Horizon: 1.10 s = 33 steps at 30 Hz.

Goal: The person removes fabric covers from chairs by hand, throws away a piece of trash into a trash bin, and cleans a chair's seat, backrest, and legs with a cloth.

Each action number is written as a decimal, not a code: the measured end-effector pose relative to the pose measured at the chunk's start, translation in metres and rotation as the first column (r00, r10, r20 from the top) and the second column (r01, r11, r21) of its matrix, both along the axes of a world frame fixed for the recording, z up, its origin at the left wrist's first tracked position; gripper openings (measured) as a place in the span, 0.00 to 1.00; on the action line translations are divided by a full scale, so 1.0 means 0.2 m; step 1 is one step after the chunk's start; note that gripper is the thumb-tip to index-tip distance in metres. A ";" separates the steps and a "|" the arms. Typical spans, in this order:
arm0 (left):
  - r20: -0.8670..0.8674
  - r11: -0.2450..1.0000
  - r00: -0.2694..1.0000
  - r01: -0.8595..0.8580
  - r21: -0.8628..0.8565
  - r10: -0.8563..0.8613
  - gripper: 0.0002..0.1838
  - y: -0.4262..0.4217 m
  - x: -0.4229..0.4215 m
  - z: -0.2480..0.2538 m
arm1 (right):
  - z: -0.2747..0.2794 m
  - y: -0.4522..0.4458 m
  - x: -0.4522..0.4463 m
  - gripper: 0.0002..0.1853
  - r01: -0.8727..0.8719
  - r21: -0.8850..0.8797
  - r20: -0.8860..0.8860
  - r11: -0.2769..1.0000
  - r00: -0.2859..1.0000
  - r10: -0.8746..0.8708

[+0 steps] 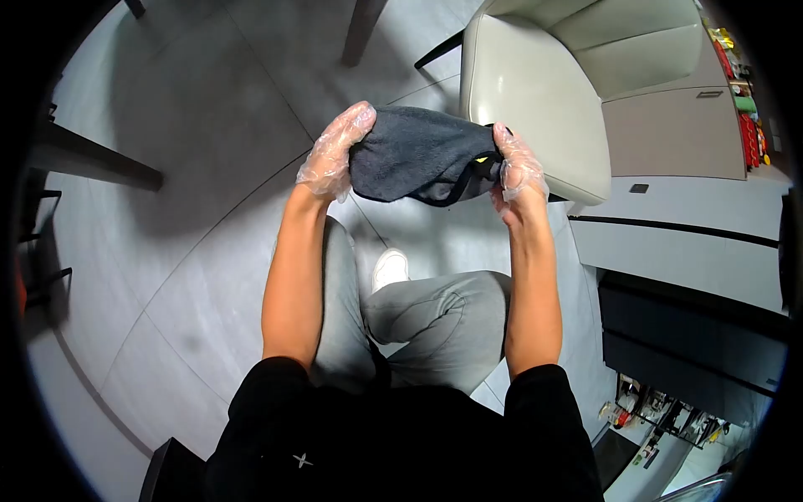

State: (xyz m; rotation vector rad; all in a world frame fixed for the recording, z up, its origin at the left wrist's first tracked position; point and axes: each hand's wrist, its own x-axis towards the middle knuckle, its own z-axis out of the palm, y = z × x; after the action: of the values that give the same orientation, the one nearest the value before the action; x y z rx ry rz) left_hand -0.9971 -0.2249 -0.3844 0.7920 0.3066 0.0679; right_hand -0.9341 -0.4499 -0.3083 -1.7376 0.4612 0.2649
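A dark grey plush cloth [418,155] with black edging and a small yellow mark is stretched between my hands, folded over on itself. My left hand [339,151], in a clear plastic glove, grips its left end with the thumb on top. At the right end, my right hand [520,167], gloved the same way, pinches the edge near the yellow mark; part of its fingers is hidden behind the fabric. The cloth is held up above the floor, in front of a cream padded chair [535,105].
Grey tiled floor [226,276] lies below, with a white shoe [390,268] on it. Dark table legs [100,159] stand at the left and top. Along the right run drawer cabinets [686,243], with packaged goods [744,109] on a shelf above.
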 end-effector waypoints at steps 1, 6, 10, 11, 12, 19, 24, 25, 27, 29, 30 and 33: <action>-0.002 0.999 1.000 0.025 -0.030 -0.025 0.21 0.01 0.01 -0.02 | 0.00 0.00 0.00 0.22 0.001 0.001 0.005 1.000 1.000 -0.001; -0.026 0.995 0.997 0.077 -0.068 -0.079 0.25 0.03 0.04 -0.09 | 0.10 0.03 -0.06 0.22 -0.157 0.032 0.084 0.987 0.984 0.154; -0.052 0.999 0.998 0.040 0.035 -0.038 0.25 0.00 0.07 -0.14 | 0.09 -0.04 -0.07 0.21 -0.212 0.021 0.050 0.977 0.976 0.210; -0.061 0.994 0.998 0.018 0.104 -0.012 0.23 -0.01 0.09 -0.17 | 0.10 -0.05 -0.08 0.22 -0.230 0.031 0.052 0.973 0.972 0.228; -0.066 0.985 0.998 -0.004 0.173 0.015 0.21 -0.02 0.11 -0.19 | 0.11 -0.06 -0.08 0.23 -0.248 0.040 0.056 0.968 0.968 0.246; -0.276 0.418 0.803 0.529 0.738 -0.528 0.20 0.05 0.14 -0.40 | -0.13 -0.26 0.00 0.23 -0.854 -0.449 -0.512 0.263 0.487 0.708; -0.167 0.218 0.928 0.248 0.944 -0.332 0.18 -0.12 0.18 -0.44 | -0.71 -0.43 0.06 0.18 -0.278 -0.594 0.181 0.755 0.868 0.462; -0.164 0.282 0.937 0.255 0.925 -0.307 0.18 -0.17 0.22 -0.39 | -0.79 -0.45 0.06 0.17 -0.097 -0.457 0.380 0.884 0.877 0.293; -0.096 0.359 0.955 0.196 0.912 -0.280 0.18 -0.26 0.32 -0.33 | -0.85 -0.41 0.13 0.18 0.147 -0.096 0.350 0.985 0.931 -0.105; 0.093 0.616 0.959 0.095 0.782 -0.266 0.19 -0.39 0.46 -0.40 | -0.77 -0.25 0.17 0.22 0.487 0.244 0.097 0.838 0.848 -0.521; 0.065 0.749 0.949 0.200 0.631 -0.308 0.11 -0.45 0.51 -0.42 | -0.89 -0.30 0.20 0.24 0.316 0.360 0.114 0.878 0.919 -0.377; 0.017 0.898 0.918 0.385 0.211 -0.397 0.18 -0.54 0.49 -0.39 | -0.88 -0.20 0.24 0.26 0.312 0.761 -0.076 0.569 0.913 -0.400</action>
State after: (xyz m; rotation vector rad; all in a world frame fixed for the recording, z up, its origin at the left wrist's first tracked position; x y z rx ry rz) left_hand -0.8989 -0.3327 -0.4625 1.0421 0.0783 -0.2605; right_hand -0.8868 -0.4896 -0.4838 -0.7788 0.5156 0.0455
